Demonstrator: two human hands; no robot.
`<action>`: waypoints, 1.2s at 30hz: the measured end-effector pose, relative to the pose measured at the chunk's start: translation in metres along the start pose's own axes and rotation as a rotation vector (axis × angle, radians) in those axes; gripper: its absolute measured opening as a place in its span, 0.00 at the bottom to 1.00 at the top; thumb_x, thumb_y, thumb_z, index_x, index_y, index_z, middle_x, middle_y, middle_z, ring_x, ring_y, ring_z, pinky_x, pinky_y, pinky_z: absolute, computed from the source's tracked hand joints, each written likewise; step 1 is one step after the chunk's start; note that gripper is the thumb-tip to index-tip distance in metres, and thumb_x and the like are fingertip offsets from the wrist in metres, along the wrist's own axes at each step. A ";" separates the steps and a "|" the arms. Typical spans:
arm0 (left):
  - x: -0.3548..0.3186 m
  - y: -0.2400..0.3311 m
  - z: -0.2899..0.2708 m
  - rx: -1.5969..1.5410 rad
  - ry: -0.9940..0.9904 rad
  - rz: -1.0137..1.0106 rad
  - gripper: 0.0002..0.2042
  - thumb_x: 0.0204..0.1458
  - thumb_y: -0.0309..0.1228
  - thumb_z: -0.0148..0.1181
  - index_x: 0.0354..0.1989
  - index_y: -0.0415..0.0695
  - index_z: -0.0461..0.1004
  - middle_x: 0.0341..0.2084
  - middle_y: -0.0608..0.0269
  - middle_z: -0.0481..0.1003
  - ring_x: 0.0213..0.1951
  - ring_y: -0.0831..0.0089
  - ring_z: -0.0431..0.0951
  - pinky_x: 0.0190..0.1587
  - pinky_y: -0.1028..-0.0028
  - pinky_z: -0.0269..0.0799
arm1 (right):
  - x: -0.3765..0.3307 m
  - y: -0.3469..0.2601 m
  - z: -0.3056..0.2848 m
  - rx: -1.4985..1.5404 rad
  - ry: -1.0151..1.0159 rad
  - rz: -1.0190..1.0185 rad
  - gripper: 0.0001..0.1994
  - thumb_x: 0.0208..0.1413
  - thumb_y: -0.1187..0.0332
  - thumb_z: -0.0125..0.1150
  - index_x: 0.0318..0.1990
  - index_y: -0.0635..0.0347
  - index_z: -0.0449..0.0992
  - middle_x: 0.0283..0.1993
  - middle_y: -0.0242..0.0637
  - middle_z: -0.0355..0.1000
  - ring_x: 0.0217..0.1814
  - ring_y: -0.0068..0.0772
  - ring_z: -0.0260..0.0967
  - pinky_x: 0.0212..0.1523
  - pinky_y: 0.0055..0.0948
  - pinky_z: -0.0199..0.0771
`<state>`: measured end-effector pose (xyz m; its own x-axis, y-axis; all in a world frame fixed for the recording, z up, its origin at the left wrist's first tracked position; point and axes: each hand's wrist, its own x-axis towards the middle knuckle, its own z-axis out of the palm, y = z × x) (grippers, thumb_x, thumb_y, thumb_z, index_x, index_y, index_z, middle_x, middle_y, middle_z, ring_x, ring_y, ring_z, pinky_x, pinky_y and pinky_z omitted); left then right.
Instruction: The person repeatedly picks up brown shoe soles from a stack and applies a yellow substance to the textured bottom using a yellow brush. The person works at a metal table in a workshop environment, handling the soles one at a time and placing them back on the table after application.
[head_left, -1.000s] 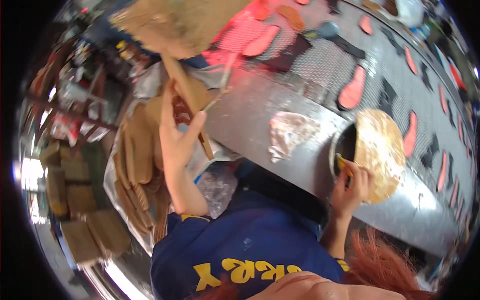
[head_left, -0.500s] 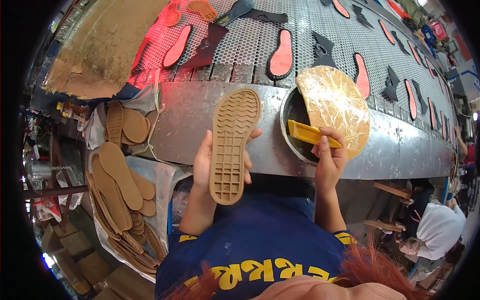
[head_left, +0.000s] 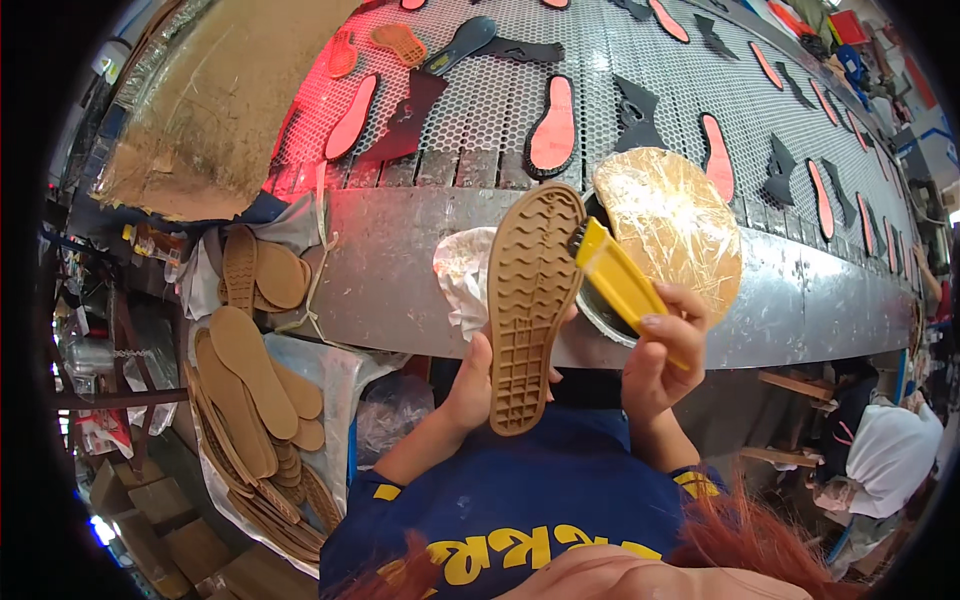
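My left hand (head_left: 468, 388) is wrapped around a tan shoe sole (head_left: 530, 310), held nearly upright with its wavy and gridded tread towards me. Between the fingers and thumb of my right hand (head_left: 662, 358) is a yellow-handled brush (head_left: 622, 278). Its dark bristles are at the sole's upper right edge; whether they touch it I cannot tell. Behind the brush stands a round metal bowl (head_left: 604, 322), mostly hidden under a film-wrapped brown disc (head_left: 668, 225). A crumpled white sheet (head_left: 464, 268) lies on the metal ledge, left of the sole.
Beyond the metal ledge (head_left: 390, 240), a mesh conveyor (head_left: 480, 120) carries pink-topped soles and black shoe pieces. Several tan soles (head_left: 240, 375) are piled in a plastic-lined container at left. A worn brown board (head_left: 215, 110) stands at far left. Another person in white (head_left: 890, 450) is at right.
My left hand has moved right with the sole, uncovering the crumpled sheet. The brush has come out of the bowl, its bristles now raised at the sole's edge.
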<state>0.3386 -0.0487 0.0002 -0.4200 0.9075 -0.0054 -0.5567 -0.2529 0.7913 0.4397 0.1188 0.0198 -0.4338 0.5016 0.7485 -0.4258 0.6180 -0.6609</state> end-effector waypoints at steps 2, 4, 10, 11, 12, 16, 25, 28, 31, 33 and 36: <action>-0.001 -0.003 0.002 0.011 -0.016 -0.011 0.41 0.55 0.65 0.29 0.65 0.39 0.48 0.61 0.51 0.60 0.39 0.70 0.76 0.37 0.71 0.77 | 0.000 -0.011 0.008 -0.005 -0.020 0.066 0.14 0.61 0.59 0.53 0.40 0.64 0.72 0.53 0.55 0.61 0.49 0.41 0.68 0.52 0.35 0.67; -0.006 -0.008 0.002 -0.007 -0.008 -0.050 0.41 0.55 0.65 0.31 0.65 0.40 0.48 0.60 0.51 0.61 0.40 0.70 0.76 0.37 0.71 0.77 | 0.000 -0.011 0.008 -0.015 -0.045 0.058 0.15 0.62 0.60 0.52 0.42 0.65 0.72 0.53 0.56 0.61 0.51 0.44 0.68 0.53 0.36 0.68; -0.009 -0.010 0.003 0.006 -0.044 -0.088 0.42 0.54 0.66 0.33 0.65 0.41 0.48 0.57 0.51 0.63 0.43 0.68 0.75 0.40 0.70 0.76 | 0.004 -0.003 0.013 -0.022 -0.009 -0.020 0.13 0.59 0.64 0.57 0.43 0.67 0.75 0.53 0.52 0.61 0.44 0.40 0.73 0.44 0.28 0.74; -0.010 -0.011 0.002 0.017 -0.056 -0.090 0.42 0.54 0.66 0.34 0.65 0.41 0.48 0.57 0.52 0.63 0.43 0.68 0.75 0.41 0.69 0.76 | 0.002 -0.001 0.012 -0.031 -0.002 -0.022 0.13 0.59 0.64 0.57 0.43 0.67 0.75 0.53 0.52 0.61 0.44 0.39 0.73 0.44 0.28 0.73; -0.010 -0.011 0.003 0.048 -0.056 -0.095 0.42 0.54 0.66 0.33 0.65 0.41 0.48 0.56 0.52 0.63 0.43 0.69 0.74 0.41 0.69 0.76 | 0.001 0.000 0.011 -0.039 0.005 -0.025 0.13 0.59 0.64 0.57 0.43 0.67 0.75 0.53 0.51 0.61 0.44 0.38 0.72 0.44 0.28 0.73; -0.009 -0.004 0.011 0.168 -0.031 -0.094 0.44 0.52 0.68 0.33 0.66 0.41 0.47 0.56 0.54 0.64 0.43 0.69 0.74 0.41 0.70 0.75 | 0.000 -0.004 0.011 -0.068 -0.017 -0.038 0.13 0.59 0.63 0.57 0.43 0.65 0.75 0.52 0.51 0.62 0.45 0.36 0.70 0.45 0.27 0.72; -0.011 -0.001 0.011 0.127 0.014 -0.127 0.44 0.50 0.70 0.30 0.66 0.45 0.46 0.48 0.57 0.67 0.42 0.69 0.75 0.39 0.69 0.76 | 0.000 -0.014 0.001 0.039 -0.157 0.034 0.10 0.58 0.66 0.57 0.41 0.64 0.69 0.51 0.53 0.67 0.48 0.41 0.69 0.48 0.31 0.70; -0.011 0.000 0.011 0.041 0.031 -0.134 0.43 0.51 0.70 0.27 0.66 0.47 0.47 0.46 0.57 0.67 0.42 0.68 0.75 0.39 0.68 0.77 | -0.004 -0.015 -0.002 0.091 -0.221 0.070 0.10 0.58 0.67 0.58 0.40 0.64 0.69 0.50 0.52 0.68 0.49 0.41 0.69 0.50 0.31 0.69; -0.009 0.000 0.010 -0.027 0.040 -0.109 0.42 0.51 0.69 0.24 0.66 0.48 0.46 0.47 0.55 0.67 0.42 0.67 0.75 0.39 0.68 0.77 | -0.009 -0.017 -0.005 0.127 -0.284 0.093 0.09 0.57 0.68 0.59 0.40 0.64 0.69 0.50 0.53 0.68 0.49 0.42 0.69 0.51 0.32 0.69; -0.005 0.003 0.014 -0.061 0.071 -0.074 0.42 0.52 0.69 0.22 0.66 0.48 0.47 0.50 0.53 0.67 0.42 0.67 0.75 0.39 0.68 0.77 | -0.012 -0.019 -0.007 0.119 -0.335 0.095 0.10 0.57 0.68 0.59 0.40 0.64 0.69 0.49 0.53 0.68 0.49 0.43 0.69 0.50 0.32 0.70; 0.007 0.009 0.024 -0.097 0.132 -0.001 0.41 0.54 0.67 0.21 0.66 0.45 0.49 0.54 0.49 0.65 0.42 0.68 0.75 0.39 0.69 0.77 | -0.015 -0.024 -0.010 0.160 -0.403 0.104 0.10 0.57 0.68 0.59 0.39 0.65 0.68 0.49 0.54 0.68 0.48 0.44 0.69 0.49 0.32 0.71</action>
<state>0.3480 -0.0365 0.0217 -0.5069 0.8572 -0.0914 -0.6209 -0.2895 0.7284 0.4648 0.1026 0.0254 -0.7425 0.2604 0.6171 -0.4670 0.4593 -0.7557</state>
